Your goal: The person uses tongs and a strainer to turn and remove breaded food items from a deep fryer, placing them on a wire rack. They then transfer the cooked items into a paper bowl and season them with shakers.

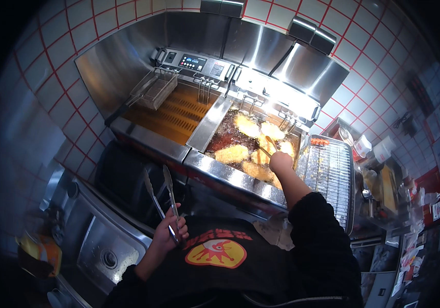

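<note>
My left hand (169,227) grips a pair of metal tongs (161,196), whose jaws point up and stand apart with nothing between them. They are in front of the fryer's steel front edge. My right hand (281,162) is over the right vat of the deep fryer (237,175), closed on a two-armed utensil (267,148) that looks like tongs. Its tips are among the fried pieces. Several large golden battered pieces, one of them a fried piece (231,154) at the left, float in dark bubbling oil (221,140). Glare and my hand hide some pieces.
A wire basket (160,90) hangs over the left vat of amber oil (169,115). Right of the fryer, a wire rack on a tray (329,181) bears small orange-red pieces (319,141) at its far end. A steel sink (108,246) is at the lower left.
</note>
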{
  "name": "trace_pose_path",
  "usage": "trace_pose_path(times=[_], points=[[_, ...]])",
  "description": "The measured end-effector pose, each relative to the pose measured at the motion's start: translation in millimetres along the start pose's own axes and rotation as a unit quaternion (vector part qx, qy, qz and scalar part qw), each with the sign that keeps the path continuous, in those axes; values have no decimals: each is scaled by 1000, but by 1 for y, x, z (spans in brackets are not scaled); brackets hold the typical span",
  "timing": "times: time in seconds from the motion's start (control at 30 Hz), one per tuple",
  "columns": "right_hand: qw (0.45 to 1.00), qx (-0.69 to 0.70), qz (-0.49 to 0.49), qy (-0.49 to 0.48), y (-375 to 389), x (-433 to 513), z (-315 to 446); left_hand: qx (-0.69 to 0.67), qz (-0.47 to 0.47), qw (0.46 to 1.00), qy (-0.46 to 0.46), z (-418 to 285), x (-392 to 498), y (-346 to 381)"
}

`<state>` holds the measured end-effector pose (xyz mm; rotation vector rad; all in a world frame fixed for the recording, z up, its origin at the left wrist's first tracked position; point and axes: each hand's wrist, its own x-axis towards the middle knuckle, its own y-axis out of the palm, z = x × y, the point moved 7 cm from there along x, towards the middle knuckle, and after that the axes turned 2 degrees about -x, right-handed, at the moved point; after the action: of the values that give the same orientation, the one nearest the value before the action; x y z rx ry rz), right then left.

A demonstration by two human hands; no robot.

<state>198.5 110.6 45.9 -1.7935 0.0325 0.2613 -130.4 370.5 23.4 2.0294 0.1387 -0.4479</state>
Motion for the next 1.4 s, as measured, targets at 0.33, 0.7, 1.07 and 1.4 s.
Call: trace_pose_path(times=[0.33, 0.7, 1.07, 1.4], points=[[999, -29, 28, 15, -37, -1, -51, -27, -2, 999, 21, 1, -11, -14], [998, 4, 43, 40, 8, -5, -82, -43, 43, 998, 6, 3, -10, -12], [993, 81, 77, 44, 37, -14, -89, -41, 33, 999, -9, 4, -10, -13], [992, 68, 110, 14, -9, -86, -136, -17, -13, 1000, 0, 0, -18, -15]])
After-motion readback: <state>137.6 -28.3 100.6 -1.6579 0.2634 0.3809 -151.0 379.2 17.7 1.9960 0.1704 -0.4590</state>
